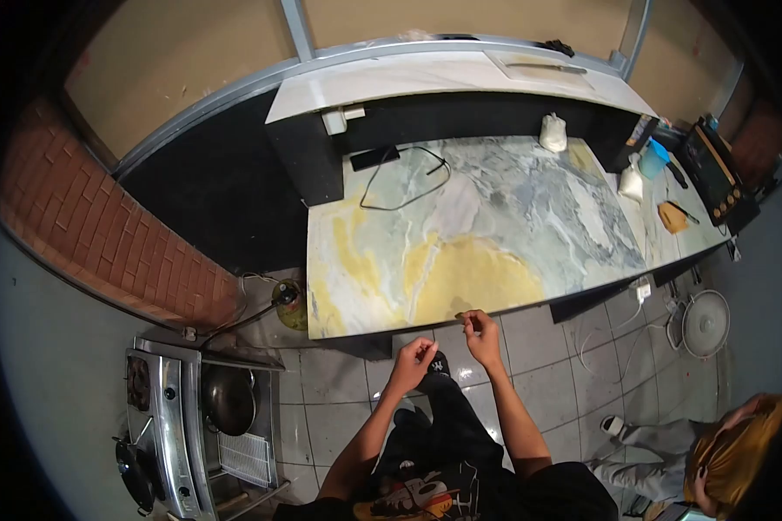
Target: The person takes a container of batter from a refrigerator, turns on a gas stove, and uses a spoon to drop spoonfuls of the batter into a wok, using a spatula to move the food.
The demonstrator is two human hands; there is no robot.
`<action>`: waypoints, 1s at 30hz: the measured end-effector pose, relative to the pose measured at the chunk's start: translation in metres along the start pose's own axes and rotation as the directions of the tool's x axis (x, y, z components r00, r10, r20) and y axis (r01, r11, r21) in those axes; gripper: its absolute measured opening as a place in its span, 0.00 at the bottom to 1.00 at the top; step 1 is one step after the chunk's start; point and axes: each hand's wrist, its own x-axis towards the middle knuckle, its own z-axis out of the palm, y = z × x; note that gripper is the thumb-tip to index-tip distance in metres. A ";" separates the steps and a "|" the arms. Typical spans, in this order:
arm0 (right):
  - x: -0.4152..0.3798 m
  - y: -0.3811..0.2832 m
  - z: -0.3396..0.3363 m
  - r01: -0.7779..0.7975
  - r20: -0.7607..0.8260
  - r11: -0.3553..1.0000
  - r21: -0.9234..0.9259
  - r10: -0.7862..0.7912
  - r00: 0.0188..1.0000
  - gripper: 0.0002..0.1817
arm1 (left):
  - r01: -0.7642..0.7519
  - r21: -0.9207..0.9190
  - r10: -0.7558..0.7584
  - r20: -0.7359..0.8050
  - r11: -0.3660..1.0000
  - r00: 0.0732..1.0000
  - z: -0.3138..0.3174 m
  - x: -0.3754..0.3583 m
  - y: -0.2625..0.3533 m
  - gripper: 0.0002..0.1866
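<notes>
My left hand (414, 361) hangs in front of the marble-patterned counter (487, 269), over the floor, with its fingers curled in and the thumb against them. Just to its right, my right hand (480, 337) is raised at the counter's front edge, thumb and fingers pinched together. Whether anything small is between the fingers of either hand cannot be made out. The hands are apart from each other. Farther back on the counter lie a black cable (394, 208) and a flat black device (374, 158).
A white bag (553, 133) stands at the counter's back. Right of it are another white bag (631, 184), a blue-lidded container (654, 159) and an oven (711, 172). A knife (547, 68) lies on the shelf. Left stands a stove (167, 425); at lower right, another person (728, 451).
</notes>
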 end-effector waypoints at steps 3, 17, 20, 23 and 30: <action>-0.016 -0.010 -0.014 -0.059 0.030 0.997 0.055 0.058 0.998 0.06 | 0.054 -0.029 -0.053 0.049 0.998 0.997 -0.001 -0.033 -0.028 0.10; 0.008 -0.014 -0.186 -0.069 -0.270 0.994 0.084 0.090 0.959 0.04 | 0.169 -0.202 -0.122 0.223 0.965 0.967 0.140 0.032 0.031 0.13; 0.022 0.012 -0.258 0.032 -0.576 0.998 0.049 0.002 0.818 0.20 | 0.160 -0.274 -0.091 0.248 0.948 0.964 0.218 0.070 0.069 0.16; 0.029 0.026 -0.341 -0.036 -0.544 0.999 -0.002 0.029 0.839 0.21 | 0.143 -0.340 -0.062 0.237 0.929 0.969 0.296 0.098 0.110 0.15; 0.011 0.065 -0.491 -0.157 -0.567 0.981 0.109 0.192 0.801 0.19 | -0.139 -0.370 0.058 -0.220 0.919 0.974 0.459 0.142 0.136 0.16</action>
